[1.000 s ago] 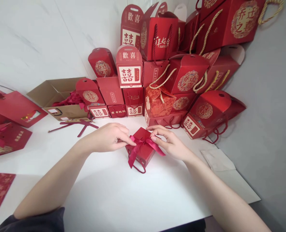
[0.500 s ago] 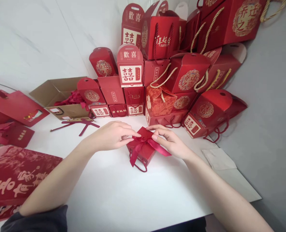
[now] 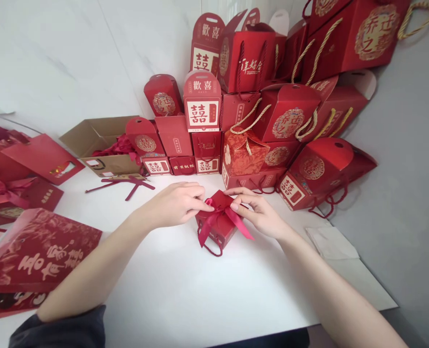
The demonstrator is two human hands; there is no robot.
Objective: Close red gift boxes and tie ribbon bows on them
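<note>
A small dark red gift box (image 3: 224, 224) stands on the white table, with a crimson satin ribbon (image 3: 209, 229) tied in a bow on its top. The ribbon's two tails hang over the near sides, and a twisted red cord handle (image 3: 211, 250) droops at the front. At the bow's left side is my left hand (image 3: 183, 205), its thumb and index finger closed at the ribbon. My right hand (image 3: 257, 209) pinches the ribbon on the right with thumb and fingers, while its index finger reaches along the far edge of the box.
Stacked red gift boxes (image 3: 202, 104) line the back wall and right. An open cardboard box (image 3: 118, 166) holds ribbons; a loose ribbon strip (image 3: 135, 187) lies in front. More red boxes (image 3: 47, 244) crowd the left. White sheets (image 3: 332, 243) lie at right.
The view has shifted slightly, so everything appears a little further right. My left index finger has come down onto the bow, and the right ribbon tail hangs lower.
</note>
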